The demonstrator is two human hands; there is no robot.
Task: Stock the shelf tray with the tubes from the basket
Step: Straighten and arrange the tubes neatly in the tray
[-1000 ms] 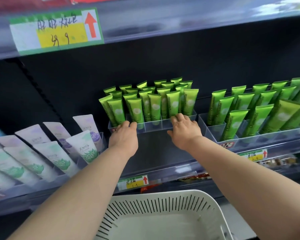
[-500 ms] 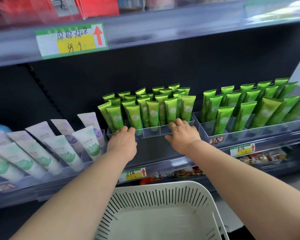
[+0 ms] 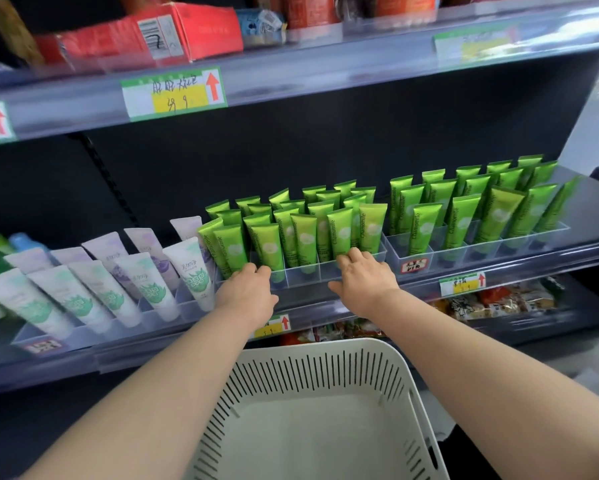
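Observation:
A clear shelf tray (image 3: 305,281) stands on the middle shelf, packed with several upright green tubes (image 3: 304,237). My left hand (image 3: 248,296) grips the tray's front wall at its left end, fingers curled over the rim. Near the right end of that wall, my right hand (image 3: 364,278) holds on, fingertips touching the front tubes. Below my arms sits the white slotted basket (image 3: 325,349); the part of its inside that shows holds no tubes.
A second clear tray with green tubes (image 3: 471,216) stands to the right. White and purple tubes (image 3: 145,275) lean in trays to the left. Price tags line the shelf edge (image 3: 462,284). Red boxes (image 3: 145,36) sit on the shelf above; snack packets (image 3: 499,301) lie below.
Both hands stayed on the tray's front wall and the tray slid forward toward the shelf's front edge. The view has tilted upward, showing the upper shelf.

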